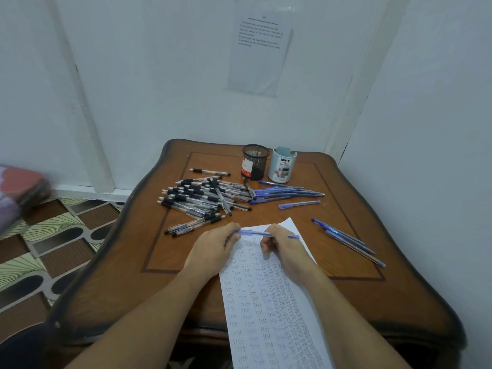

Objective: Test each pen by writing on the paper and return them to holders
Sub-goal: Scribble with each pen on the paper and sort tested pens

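A blue pen (pixel 255 233) lies level between my two hands above the top of the paper (pixel 269 302), which is covered with rows of the handwritten word "test". My left hand (pixel 215 249) pinches the pen's left end. My right hand (pixel 282 246) grips its right part, with the tip or cap end sticking out to the right. Behind the paper lies a pile of black pens (pixel 202 198), and a bunch of blue pens (pixel 285 194) lies beside it. At the table's back stand a black mesh holder (pixel 255 162) and a light blue holder (pixel 282 164).
The wooden table (pixel 354 294) stands in a corner between white walls. Three blue pens (pixel 346 239) lie loose at the right, and one black pen (pixel 210 171) lies apart at the back left. A printed sheet (pixel 262 46) hangs on the wall. Patterned floor lies to the left.
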{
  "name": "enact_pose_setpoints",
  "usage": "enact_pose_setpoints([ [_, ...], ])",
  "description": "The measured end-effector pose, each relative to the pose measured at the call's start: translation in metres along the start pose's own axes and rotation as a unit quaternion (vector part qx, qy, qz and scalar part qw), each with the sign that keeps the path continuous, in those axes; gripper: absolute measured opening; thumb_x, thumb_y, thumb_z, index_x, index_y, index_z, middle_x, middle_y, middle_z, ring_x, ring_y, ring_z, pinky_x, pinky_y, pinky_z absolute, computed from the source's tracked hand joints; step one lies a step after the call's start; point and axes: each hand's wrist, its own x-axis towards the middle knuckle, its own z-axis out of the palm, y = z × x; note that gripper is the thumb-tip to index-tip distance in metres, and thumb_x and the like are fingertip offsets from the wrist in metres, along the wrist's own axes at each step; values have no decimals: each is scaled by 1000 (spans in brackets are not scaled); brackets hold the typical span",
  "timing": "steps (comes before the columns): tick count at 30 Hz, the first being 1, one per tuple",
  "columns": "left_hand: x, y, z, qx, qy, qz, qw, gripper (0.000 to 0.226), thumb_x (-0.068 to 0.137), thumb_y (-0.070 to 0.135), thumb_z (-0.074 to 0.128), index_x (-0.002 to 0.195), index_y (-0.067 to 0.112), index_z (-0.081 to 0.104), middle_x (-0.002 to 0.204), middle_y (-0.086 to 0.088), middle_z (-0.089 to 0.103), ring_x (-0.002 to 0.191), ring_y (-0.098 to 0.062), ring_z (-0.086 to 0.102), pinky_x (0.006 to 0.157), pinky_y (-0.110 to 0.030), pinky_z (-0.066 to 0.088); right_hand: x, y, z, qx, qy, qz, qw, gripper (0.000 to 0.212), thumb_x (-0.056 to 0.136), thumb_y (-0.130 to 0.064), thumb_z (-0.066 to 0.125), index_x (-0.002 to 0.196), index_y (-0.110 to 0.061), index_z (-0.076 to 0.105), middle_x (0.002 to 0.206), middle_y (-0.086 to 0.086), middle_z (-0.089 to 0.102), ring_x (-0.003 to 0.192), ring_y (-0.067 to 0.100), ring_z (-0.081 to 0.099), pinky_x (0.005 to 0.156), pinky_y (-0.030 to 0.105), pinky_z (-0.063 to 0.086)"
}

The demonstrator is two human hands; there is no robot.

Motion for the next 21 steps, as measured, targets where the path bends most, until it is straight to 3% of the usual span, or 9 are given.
enact_pose_setpoints([
  [7, 1, -1, 1, 12, -3, 7, 1000, 20, 106, 36, 40, 115, 28, 56, 96, 12, 61, 89, -8, 54, 71, -26, 39, 1, 0, 5, -10, -20, 1, 1000, 34, 104, -21, 43, 75, -11, 57, 67, 6, 58, 63, 15, 49, 73, 39, 40],
  [11, 3, 0, 6, 1, -18, -1, 1000, 22, 102, 36, 49, 123, 32, 54, 108, 14, 60, 103, -8, 56, 88, -30, 46, 3, 0, 1, 12, 18, 17, 1000, 26, 104, -19, 46, 80, -12, 52, 58, 0, 51, 58, 14, 41, 65, 34, 35],
  [15, 3, -4, 7, 1, -40, -28, 999, 58, 95, 46, 60, 147, 32, 39, 138, 13, 50, 131, -9, 41, 109, -32, 36, 0, -10, -27, 73, 53, 17, 996, 16, 99, -12, 58, 83, -12, 59, 68, 6, 60, 63, 18, 50, 60, 32, 41],
  [19, 4, -5, 8, 48, -41, 0, 998, 54, 93, 57, 55, 140, 29, 54, 140, 15, 48, 129, -4, 38, 102, -23, 29, -3, -28, -72, 74, 119, 14, 990, 13, 99, -7, 57, 95, -2, 68, 77, 10, 68, 67, 18, 55, 55, 28, 40],
  [21, 3, -4, 9, 78, -33, 12, 996, 57, 91, 63, 53, 138, 30, 56, 137, 17, 50, 126, -4, 40, 103, -25, 29, -2, -36, -98, 22, 165, 5, 986, 14, 99, -8, 58, 100, -3, 71, 80, 7, 71, 70, 16, 57, 61, 28, 43],
])
